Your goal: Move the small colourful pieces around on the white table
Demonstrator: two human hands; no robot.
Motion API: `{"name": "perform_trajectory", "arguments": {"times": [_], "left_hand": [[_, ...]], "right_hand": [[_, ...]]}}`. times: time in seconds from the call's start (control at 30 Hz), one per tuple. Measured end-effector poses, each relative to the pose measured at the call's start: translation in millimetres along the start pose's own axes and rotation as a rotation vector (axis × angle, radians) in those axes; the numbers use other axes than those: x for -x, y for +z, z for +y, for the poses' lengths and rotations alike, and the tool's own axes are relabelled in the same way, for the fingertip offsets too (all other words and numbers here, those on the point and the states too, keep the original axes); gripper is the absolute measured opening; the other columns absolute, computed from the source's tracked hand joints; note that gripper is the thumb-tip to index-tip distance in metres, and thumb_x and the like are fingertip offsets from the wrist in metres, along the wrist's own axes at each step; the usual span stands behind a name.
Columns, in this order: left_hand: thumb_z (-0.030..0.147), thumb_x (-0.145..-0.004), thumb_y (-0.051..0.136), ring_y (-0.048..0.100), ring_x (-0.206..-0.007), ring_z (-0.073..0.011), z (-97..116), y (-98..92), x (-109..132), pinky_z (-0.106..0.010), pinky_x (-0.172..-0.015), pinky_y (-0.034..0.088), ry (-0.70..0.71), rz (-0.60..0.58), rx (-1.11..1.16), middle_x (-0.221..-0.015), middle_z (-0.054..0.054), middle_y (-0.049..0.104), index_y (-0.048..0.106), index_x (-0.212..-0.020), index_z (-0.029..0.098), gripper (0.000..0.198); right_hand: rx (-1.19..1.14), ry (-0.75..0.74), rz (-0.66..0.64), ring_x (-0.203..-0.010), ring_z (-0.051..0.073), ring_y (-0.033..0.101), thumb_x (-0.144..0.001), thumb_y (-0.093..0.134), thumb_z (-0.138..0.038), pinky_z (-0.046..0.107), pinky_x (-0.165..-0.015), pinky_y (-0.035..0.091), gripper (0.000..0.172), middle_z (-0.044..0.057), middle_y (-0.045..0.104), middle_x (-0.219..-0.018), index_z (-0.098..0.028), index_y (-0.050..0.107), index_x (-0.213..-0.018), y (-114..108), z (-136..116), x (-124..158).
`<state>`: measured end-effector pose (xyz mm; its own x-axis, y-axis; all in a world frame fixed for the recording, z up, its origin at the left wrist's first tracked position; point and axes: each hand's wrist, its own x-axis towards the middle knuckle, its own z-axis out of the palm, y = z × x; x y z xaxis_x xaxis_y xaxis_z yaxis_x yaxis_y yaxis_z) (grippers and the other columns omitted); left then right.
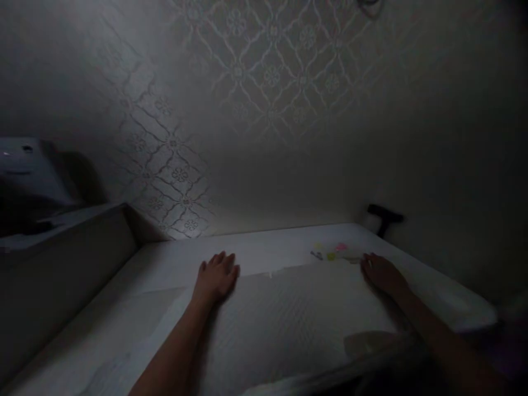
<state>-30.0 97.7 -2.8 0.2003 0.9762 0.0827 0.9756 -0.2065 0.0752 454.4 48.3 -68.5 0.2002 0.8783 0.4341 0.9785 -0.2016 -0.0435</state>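
Note:
A large pale sheet with a faint woven-looking texture (pixel 284 308) lies on a white tabletop (pixel 264 253). My left hand (pixel 216 275) rests palm down at the sheet's far left corner, fingers spread and nothing held. At the far right corner lies my right hand (pixel 383 275), palm down; its fingers are partly blurred, and I see nothing clearly gripped. Just left of its fingertips are a pink item (pixel 341 247), a yellow-green item (pixel 331 256) and a small dark item (pixel 317 255). They are too small to name.
A patterned wall (pixel 268 82) rises behind the table. To the left stands a raised cabinet side (pixel 82 258) with a white box-like object (pixel 33 168) above it. A black T-shaped handle (pixel 384 217) stands by the table's right edge. Light is dim.

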Motion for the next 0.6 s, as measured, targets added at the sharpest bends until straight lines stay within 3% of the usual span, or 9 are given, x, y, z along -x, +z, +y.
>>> {"name": "perform_trajectory", "arguments": {"times": [0.17,0.6], "left_hand": [[0.044,-0.102,0.026,0.032,-0.149,-0.0288,0.2,-1.0,0.3,-0.056,-0.118,0.027,0.008,-0.001,0.007,-0.161,-0.014,0.036,0.041,-0.151,0.021,0.057],[0.044,-0.101,0.027,0.033,-0.148,-0.0282,0.4,-0.7,0.0,-0.054,-0.117,0.028,0.005,0.004,0.001,-0.160,-0.013,0.038,0.042,-0.150,0.022,0.056]], "right_hand": [[0.075,0.036,-0.048,-0.110,0.029,0.067,-0.095,0.039,-0.023,0.042,-0.098,0.048,0.035,0.019,0.072,-0.116,-0.013,0.069,-0.110,-4.5,-3.4,0.1],[0.017,0.045,-0.030,-0.107,0.030,0.068,-0.094,0.044,-0.023,0.042,-0.097,0.048,0.031,0.020,0.073,-0.109,-0.013,0.069,-0.108,-1.7,-2.1,-1.0]]}}
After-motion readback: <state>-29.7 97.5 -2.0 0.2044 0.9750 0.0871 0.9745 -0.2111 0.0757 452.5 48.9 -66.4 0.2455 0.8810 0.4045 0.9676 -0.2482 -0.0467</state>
